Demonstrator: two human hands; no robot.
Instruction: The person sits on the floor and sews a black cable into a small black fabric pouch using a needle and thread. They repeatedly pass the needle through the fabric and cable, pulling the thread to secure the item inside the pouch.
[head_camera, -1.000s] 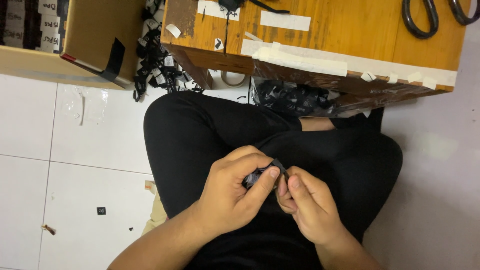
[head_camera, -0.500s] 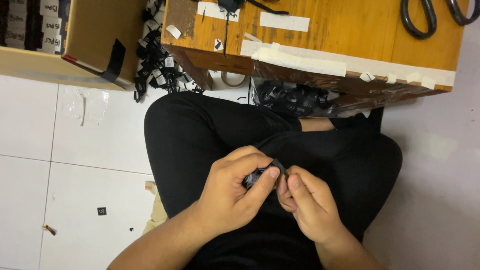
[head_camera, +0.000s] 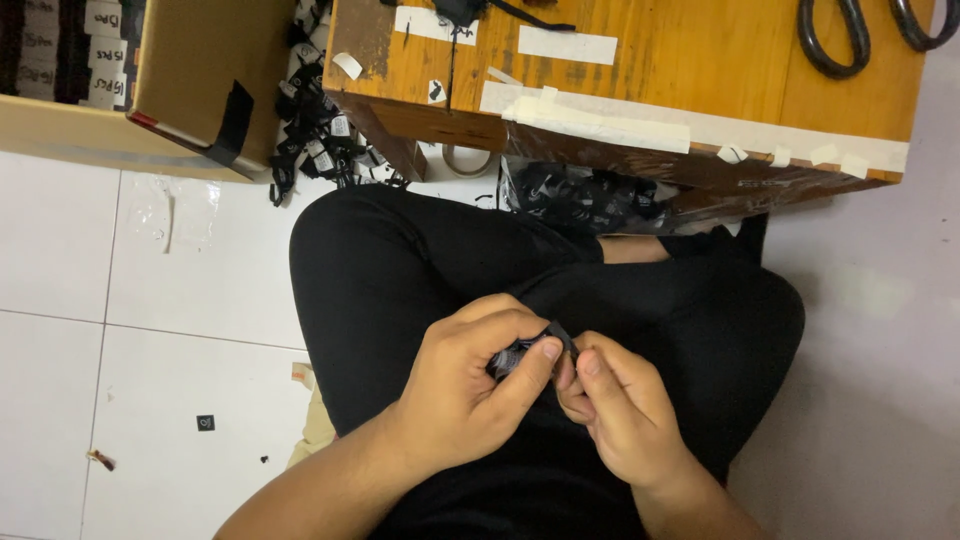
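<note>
Left hand (head_camera: 465, 395) and right hand (head_camera: 615, 410) pinched together on small black piece (head_camera: 520, 352) over the lap, six o'clock from the counter (head_camera: 640, 90). Likely to slip to the floor (head_camera: 150, 300): grip only fingertip-deep.

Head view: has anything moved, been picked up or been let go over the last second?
Nothing visibly changed. Both hands stay closed on the small dark piece over the lap: the left hand pinches it with thumb and fingers, and the right hand meets it fingertip to fingertip. The wooden bench, the cardboard box and the pile of black pieces on the floor lie as before.
</note>
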